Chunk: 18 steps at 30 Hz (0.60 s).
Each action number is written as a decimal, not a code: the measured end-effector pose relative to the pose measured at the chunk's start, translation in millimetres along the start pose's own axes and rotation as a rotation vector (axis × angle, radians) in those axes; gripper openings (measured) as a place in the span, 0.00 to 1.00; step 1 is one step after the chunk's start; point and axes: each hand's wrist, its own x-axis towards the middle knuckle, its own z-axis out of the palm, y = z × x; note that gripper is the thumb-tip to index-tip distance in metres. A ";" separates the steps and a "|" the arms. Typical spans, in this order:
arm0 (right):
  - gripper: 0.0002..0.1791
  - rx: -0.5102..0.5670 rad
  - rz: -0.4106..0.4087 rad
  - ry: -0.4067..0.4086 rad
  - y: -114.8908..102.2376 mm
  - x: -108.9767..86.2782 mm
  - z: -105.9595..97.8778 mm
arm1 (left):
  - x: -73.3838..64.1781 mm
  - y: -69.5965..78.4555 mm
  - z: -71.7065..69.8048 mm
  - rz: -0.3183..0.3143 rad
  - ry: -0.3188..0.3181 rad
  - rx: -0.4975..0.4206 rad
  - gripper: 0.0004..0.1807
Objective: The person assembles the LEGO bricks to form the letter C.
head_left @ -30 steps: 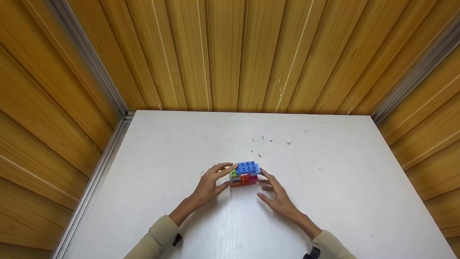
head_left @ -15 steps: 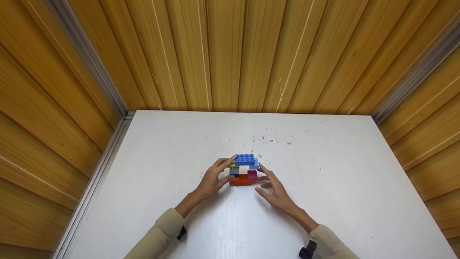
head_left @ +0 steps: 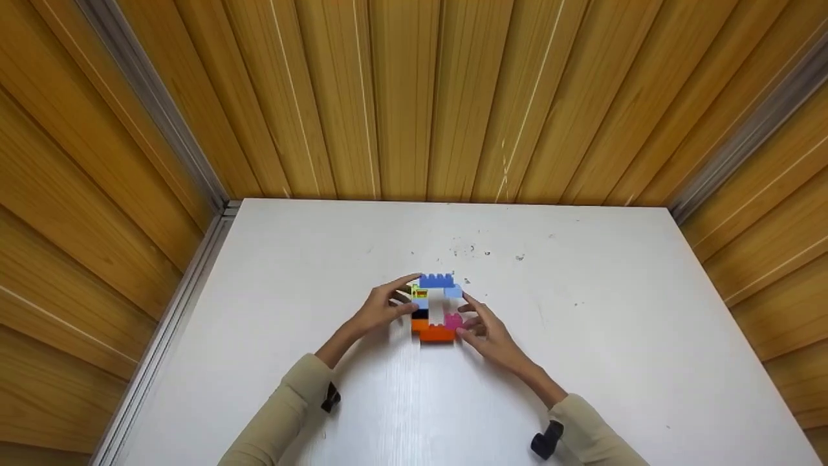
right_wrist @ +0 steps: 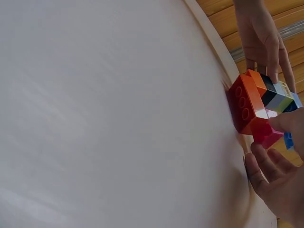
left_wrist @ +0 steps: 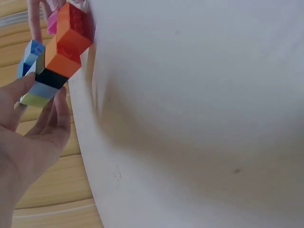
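A toy building-block structure stands between both hands in the head view. An orange brick forms its bottom and a studded blue brick its top. Up the left side run a black brick, a light-blue one and a printed yellow-green one. On the right, a gap separates a pink brick from a light-blue brick above. My left hand grips the left column, thumb in front and index finger reaching the top. My right hand pinches around the pink brick, also visible in the right wrist view.
The white table has dark scuff marks beyond the structure. Wood-look panels close off the back and both sides, with metal rails at the corners. Black bands sit by the sleeve cuffs.
The structure has tilted: the top blue brick's studs faced the camera and now point away, with the front opening shown. My right thumb has come in against the pink brick.
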 end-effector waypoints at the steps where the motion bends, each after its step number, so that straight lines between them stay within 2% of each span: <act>1: 0.40 -0.007 0.003 -0.017 -1.0 -0.4 -0.8 | -0.2 0.0 -1.6 -0.027 -0.017 -0.021 0.32; 5: 0.41 -0.017 0.020 -0.085 -4.5 -1.9 -5.2 | -1.0 -0.8 -6.7 -0.144 -0.077 -0.090 0.33; 9: 0.41 -0.031 0.019 -0.145 -4.9 -1.6 -8.6 | -1.3 -1.8 -9.5 -0.222 -0.115 -0.089 0.34; 13: 0.40 -0.045 0.005 -0.210 -5.1 -2.0 -10.6 | -2.5 -3.0 -10.9 -0.250 -0.126 -0.075 0.30; 18: 0.38 -0.067 0.007 -0.262 -6.6 -3.3 -13.0 | -2.5 -3.5 -11.0 -0.236 -0.138 -0.068 0.24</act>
